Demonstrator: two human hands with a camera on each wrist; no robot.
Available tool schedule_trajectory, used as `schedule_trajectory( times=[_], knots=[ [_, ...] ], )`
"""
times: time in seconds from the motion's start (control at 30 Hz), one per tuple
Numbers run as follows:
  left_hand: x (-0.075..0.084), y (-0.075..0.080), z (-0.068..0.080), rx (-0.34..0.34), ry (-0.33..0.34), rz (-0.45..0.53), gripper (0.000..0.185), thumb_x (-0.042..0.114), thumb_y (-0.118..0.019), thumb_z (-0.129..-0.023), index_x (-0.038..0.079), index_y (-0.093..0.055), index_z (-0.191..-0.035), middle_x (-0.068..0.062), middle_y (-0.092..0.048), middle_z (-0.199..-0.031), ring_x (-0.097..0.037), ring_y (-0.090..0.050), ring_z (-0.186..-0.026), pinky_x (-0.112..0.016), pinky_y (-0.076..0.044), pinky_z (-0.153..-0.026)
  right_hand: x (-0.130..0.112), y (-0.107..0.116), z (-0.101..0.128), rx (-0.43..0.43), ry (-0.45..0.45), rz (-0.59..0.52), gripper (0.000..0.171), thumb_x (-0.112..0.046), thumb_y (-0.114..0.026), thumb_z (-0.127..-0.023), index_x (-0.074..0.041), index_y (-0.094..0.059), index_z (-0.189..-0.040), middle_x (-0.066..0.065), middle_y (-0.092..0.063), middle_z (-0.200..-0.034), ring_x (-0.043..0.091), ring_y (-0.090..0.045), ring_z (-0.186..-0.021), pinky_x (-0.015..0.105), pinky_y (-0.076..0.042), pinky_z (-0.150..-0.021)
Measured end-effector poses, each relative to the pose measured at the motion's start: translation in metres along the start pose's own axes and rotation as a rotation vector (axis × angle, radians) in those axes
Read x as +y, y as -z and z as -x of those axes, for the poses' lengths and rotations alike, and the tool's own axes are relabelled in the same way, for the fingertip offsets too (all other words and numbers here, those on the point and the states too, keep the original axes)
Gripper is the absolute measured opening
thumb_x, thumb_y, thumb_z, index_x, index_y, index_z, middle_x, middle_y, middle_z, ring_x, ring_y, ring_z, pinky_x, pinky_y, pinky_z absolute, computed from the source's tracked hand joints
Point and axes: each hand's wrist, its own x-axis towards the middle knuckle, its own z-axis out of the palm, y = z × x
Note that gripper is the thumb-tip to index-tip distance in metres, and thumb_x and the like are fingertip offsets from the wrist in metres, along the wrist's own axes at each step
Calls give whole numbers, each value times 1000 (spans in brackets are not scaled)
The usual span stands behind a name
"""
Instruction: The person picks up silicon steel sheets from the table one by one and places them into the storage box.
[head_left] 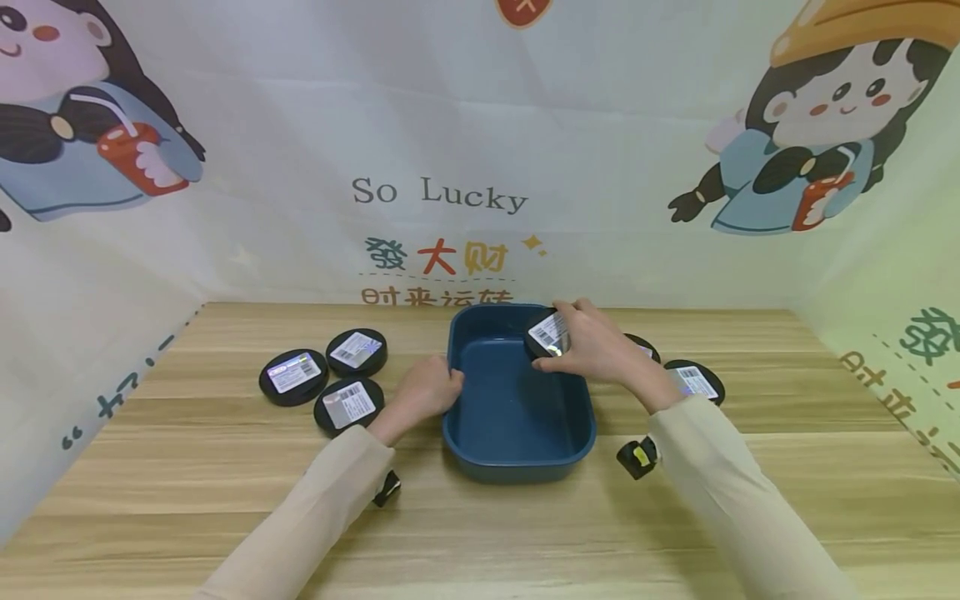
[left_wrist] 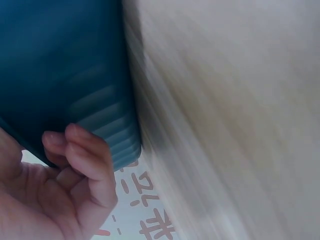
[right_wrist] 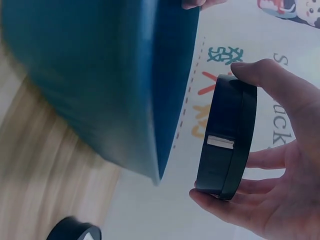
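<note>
My left hand grips the blue tray's left rim; my right hand pinches a black round case above it.

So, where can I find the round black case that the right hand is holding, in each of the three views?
Head view: the round black case is right of centre, above the far right corner of the blue tub, pinched by the right hand.
Left wrist view: it is not in this picture.
Right wrist view: the case is right of centre, seen edge-on between thumb and fingers.
Shared landmark: the blue tub, visible in all three views.
</note>
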Motion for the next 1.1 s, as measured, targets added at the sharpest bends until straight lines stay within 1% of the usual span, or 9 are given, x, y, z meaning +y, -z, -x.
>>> schedule_trajectory(
  times=[0.1,0.27,0.37,0.5,0.8,0.93,1.1],
  knots=[
    [0,-1,0,4,-1,-4,28,19,-43,-86,7,-50,-61,-13,-55,-73,-22,-50,-61,-32,-41,-58,-6,0,-8,-26,-8,3,87,-39,-71,-69,8,-32,-132,25,-45,-114,26,-47,-86,36,-44,-69],
    [-1,-2,0,10,-4,-7,27,19,-43,-86,6,-52,-64,-14,-56,-75,-22,-50,-62,-33,-42,-60,-13,1,-19,-55,-4,23,88,-41,-70,-70,8,-32,-132,25,-46,-116,27,-46,-92,37,-43,-73],
    [0,-2,0,11,2,0,27,18,-44,-85,6,-51,-63,-14,-56,-74,-22,-50,-61,-33,-42,-58,-17,1,-24,-71,8,12,87,-41,-70,-70,8,-33,-131,24,-48,-114,27,-45,-94,37,-42,-75],
    [0,-1,0,9,6,11,27,18,-44,-85,7,-49,-60,-12,-54,-70,-22,-50,-59,-30,-40,-54,-20,-2,-32,-93,22,2,85,-40,-70,-71,9,-34,-130,21,-51,-109,27,-45,-93,36,-42,-74],
    [0,-1,0,3,10,8,28,17,-45,-84,8,-49,-58,-10,-52,-65,-21,-49,-55,-28,-36,-48,-25,-9,-46,-144,5,20,81,-42,-70,-71,8,-39,-126,19,-53,-105,29,-46,-96,38,-41,-78],
    [0,-1,0,-2,15,4,28,17,-45,-85,8,-48,-59,-10,-52,-65,-21,-50,-55,-27,-35,-48,-28,-13,-51,-162,0,18,81,-42,-70,-70,6,-38,-127,18,-52,-106,28,-45,-98,38,-41,-79],
    [1,-1,0,18,3,1,27,17,-46,-84,7,-50,-59,-11,-53,-66,-22,-50,-57,-30,-38,-51,-28,-20,-58,-192,5,37,75,-42,-70,-71,6,-43,-122,16,-54,-100,27,-44,-94,35,-41,-75]
  ],
)
